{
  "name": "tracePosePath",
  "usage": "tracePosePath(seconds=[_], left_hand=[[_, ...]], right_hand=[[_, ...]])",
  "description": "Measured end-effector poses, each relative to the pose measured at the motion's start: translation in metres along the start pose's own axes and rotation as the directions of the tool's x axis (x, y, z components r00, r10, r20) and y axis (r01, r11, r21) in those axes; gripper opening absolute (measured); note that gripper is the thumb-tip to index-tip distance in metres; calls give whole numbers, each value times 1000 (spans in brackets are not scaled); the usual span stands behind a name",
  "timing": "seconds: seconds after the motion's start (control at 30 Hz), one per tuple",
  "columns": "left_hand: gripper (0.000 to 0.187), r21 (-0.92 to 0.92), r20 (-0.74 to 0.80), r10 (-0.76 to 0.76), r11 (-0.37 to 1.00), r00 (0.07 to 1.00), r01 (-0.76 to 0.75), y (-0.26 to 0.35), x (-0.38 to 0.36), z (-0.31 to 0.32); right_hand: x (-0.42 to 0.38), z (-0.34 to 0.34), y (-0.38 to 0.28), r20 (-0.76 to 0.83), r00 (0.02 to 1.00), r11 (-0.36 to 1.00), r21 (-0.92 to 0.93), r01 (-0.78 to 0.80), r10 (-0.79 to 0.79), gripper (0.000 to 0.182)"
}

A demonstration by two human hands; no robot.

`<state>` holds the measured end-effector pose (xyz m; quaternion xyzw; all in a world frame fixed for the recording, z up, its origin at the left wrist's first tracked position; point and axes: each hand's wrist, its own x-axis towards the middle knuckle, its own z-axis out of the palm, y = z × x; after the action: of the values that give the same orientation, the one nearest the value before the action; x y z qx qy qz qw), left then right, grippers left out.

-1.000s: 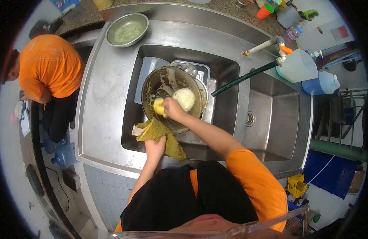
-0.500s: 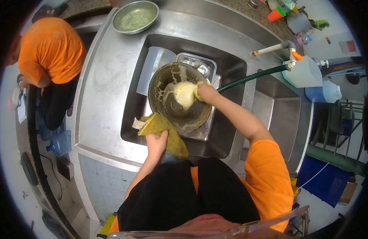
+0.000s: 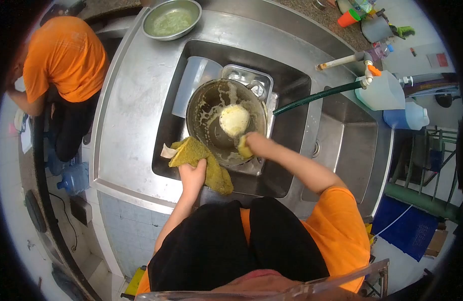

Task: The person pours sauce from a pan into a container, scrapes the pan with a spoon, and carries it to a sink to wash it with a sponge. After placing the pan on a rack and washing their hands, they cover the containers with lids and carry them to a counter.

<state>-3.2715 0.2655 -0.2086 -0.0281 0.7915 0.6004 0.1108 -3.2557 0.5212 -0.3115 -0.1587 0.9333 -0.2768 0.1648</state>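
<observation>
A dark round pot [image 3: 204,108] rests in the sink, its inner wall streaked with suds. On its bottom is a pale, foamy yellow-white patch [image 3: 234,120]. My right hand [image 3: 259,145] is closed on a yellow sponge [image 3: 244,147] at the pot's inner right side, close to the rim. My left hand [image 3: 193,175] grips a yellow-green cloth [image 3: 191,152] at the pot's near left rim; a white corner or tag hangs from it. How the cloth meets the rim is partly hidden.
A grey-white cylindrical container [image 3: 195,80] and a metal tray [image 3: 251,75] lie behind the pot in the sink [image 3: 286,170]. A green hose [image 3: 317,102] reaches over from the tap. A metal bowl [image 3: 172,36] stands on the counter. At left sits a person in orange [image 3: 66,60].
My right hand with the sponge has moved down and toward me along the pot's right side, uncovering more of the foam patch. My left hand and cloth have shifted slightly left. The seated person has moved an arm.
</observation>
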Motion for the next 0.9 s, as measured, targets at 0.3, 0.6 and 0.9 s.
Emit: tracePosePath(seconds=[0.3, 0.6, 0.9], left_hand=[[23, 83, 61, 16, 996, 998, -21, -7, -6, 0], [22, 28, 46, 21, 999, 999, -23, -10, -4, 5], [26, 54, 53, 11, 998, 999, -13, -23, -5, 3]], right_hand=[[117, 4, -14, -569, 801, 980, 160, -115, 187, 16], [91, 18, -36, -280, 930, 937, 320, -142, 237, 16], [94, -38, 19, -378, 908, 901, -307, -308, 182, 17]])
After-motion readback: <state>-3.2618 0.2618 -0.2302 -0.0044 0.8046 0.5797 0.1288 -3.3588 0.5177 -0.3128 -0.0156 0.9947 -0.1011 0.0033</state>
